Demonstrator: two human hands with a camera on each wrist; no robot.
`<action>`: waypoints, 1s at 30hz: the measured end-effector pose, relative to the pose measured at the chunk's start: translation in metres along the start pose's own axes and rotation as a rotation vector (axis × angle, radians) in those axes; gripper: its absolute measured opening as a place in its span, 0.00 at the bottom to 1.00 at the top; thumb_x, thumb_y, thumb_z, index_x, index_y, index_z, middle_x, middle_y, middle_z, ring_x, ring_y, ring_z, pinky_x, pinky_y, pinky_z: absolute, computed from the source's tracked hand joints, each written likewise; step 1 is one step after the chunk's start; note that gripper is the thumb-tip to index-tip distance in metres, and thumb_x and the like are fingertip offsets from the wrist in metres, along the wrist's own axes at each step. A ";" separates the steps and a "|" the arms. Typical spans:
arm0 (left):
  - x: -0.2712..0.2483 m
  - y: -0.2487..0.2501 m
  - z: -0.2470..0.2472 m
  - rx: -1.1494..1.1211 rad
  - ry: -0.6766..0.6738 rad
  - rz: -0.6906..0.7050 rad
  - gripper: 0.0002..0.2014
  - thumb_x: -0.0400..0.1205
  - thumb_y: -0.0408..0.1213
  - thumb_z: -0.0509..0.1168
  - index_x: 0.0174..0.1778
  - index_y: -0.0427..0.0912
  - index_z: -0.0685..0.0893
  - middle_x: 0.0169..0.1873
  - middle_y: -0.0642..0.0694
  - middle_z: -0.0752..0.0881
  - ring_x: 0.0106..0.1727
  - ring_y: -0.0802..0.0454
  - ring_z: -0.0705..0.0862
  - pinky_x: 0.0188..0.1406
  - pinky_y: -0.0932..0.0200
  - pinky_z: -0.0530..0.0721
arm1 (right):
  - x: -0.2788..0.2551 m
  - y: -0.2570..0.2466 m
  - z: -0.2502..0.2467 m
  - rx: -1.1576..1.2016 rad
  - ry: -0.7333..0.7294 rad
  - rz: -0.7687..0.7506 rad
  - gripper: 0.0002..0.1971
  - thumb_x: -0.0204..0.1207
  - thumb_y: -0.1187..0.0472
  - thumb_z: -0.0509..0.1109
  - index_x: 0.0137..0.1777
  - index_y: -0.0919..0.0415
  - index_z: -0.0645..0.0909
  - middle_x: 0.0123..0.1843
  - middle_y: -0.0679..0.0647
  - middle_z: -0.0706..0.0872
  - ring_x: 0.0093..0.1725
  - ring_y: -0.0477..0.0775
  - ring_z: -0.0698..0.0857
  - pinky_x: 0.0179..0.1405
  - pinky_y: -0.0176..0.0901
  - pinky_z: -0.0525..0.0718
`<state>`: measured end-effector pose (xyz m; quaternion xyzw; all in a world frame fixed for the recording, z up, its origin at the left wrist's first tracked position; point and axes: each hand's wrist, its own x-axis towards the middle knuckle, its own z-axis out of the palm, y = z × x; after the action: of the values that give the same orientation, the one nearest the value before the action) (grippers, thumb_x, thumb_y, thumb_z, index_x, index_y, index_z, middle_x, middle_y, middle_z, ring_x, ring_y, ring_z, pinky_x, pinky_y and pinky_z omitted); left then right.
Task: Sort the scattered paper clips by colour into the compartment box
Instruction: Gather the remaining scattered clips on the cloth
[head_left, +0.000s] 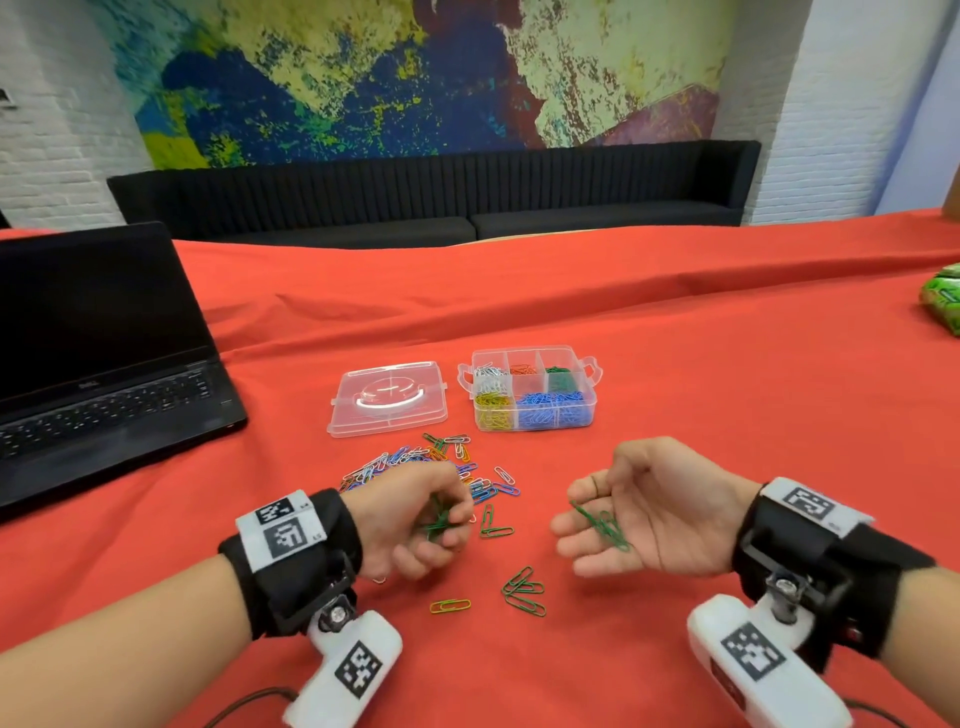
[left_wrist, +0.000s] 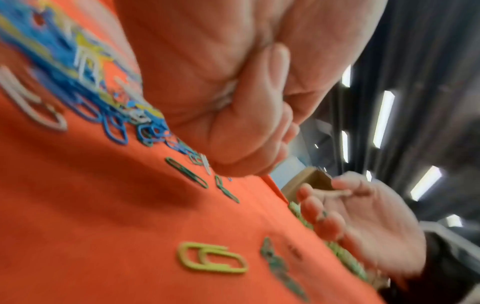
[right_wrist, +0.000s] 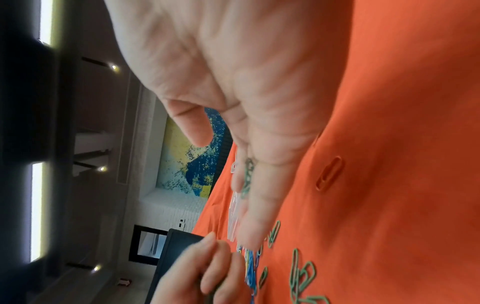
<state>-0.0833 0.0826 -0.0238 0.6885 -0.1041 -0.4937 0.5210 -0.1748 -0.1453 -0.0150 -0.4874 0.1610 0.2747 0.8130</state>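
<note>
Left hand (head_left: 415, 519) curls round green clips (head_left: 436, 522), mostly hidden by fingers; right hand (head_left: 644, 512), palm up & spread, cradles more green clips (head_left: 602, 525); compartment box (head_left: 532, 391) frame centre; wrist views blurry.

Between the loose heap of paper clips (head_left: 431, 467) and the compartment box (head_left: 530, 389) runs a narrow strip of bare red cloth (head_left: 727, 415). The clear lid (head_left: 387, 397) lies just left of the box (nearly touching it). Farther left the open laptop (head_left: 98, 353) blocks that side. Right of the box the cloth lies open as far as a green packet (head_left: 943, 304) at the far right edge.
</note>
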 end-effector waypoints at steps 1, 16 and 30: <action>0.002 -0.001 0.001 0.082 0.045 0.011 0.15 0.83 0.40 0.51 0.28 0.45 0.67 0.24 0.47 0.67 0.18 0.56 0.60 0.12 0.75 0.54 | 0.001 -0.001 -0.002 0.025 0.007 0.000 0.15 0.67 0.62 0.56 0.46 0.71 0.79 0.49 0.73 0.84 0.45 0.71 0.87 0.44 0.59 0.89; 0.011 -0.006 0.043 1.445 0.139 0.258 0.12 0.84 0.41 0.60 0.53 0.38 0.83 0.50 0.39 0.87 0.52 0.41 0.82 0.46 0.59 0.75 | 0.027 0.003 0.002 -1.012 0.440 -0.165 0.04 0.76 0.61 0.69 0.43 0.55 0.85 0.30 0.50 0.77 0.24 0.48 0.72 0.19 0.34 0.69; -0.042 -0.011 -0.055 -0.281 0.129 0.088 0.14 0.79 0.42 0.52 0.27 0.44 0.66 0.24 0.44 0.65 0.17 0.56 0.58 0.13 0.77 0.53 | 0.067 0.003 0.055 -1.912 0.298 -0.316 0.07 0.71 0.53 0.73 0.46 0.53 0.87 0.37 0.45 0.86 0.42 0.50 0.82 0.40 0.37 0.75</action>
<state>-0.0646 0.1481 -0.0105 0.6340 -0.0303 -0.4348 0.6388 -0.1236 -0.0763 -0.0266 -0.9862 -0.0954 0.1129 0.0741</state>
